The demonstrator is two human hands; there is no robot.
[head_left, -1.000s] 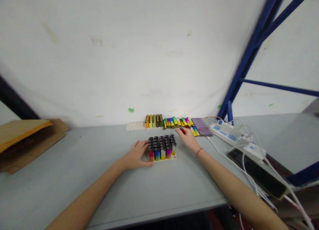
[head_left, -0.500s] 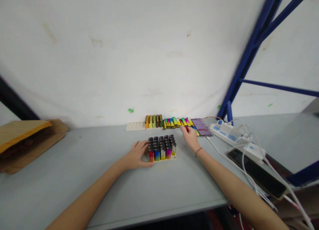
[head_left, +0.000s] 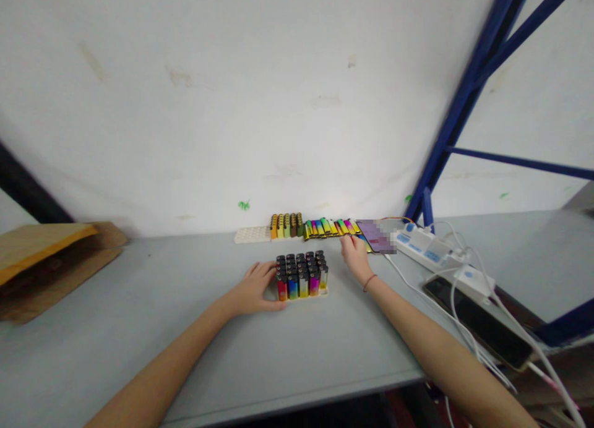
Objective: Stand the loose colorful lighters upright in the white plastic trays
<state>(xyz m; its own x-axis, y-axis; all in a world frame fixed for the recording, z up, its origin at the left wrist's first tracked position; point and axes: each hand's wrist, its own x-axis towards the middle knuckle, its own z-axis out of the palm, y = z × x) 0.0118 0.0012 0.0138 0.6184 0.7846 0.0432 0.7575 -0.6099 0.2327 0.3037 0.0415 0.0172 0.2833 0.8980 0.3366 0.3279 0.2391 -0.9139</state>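
On the grey table, centre frame, we would hold the tray of lighters braced while lifting one piece cleanly from the loose row just above it. The tray stands packed, black caps up, rainbow bodies below. Our left hand rests spread against its left side; our right hand curls at the row, grip unclear

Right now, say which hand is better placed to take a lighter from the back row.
Right, probably: the right hand is at the row of lighters, while the left hand rests against the tray.
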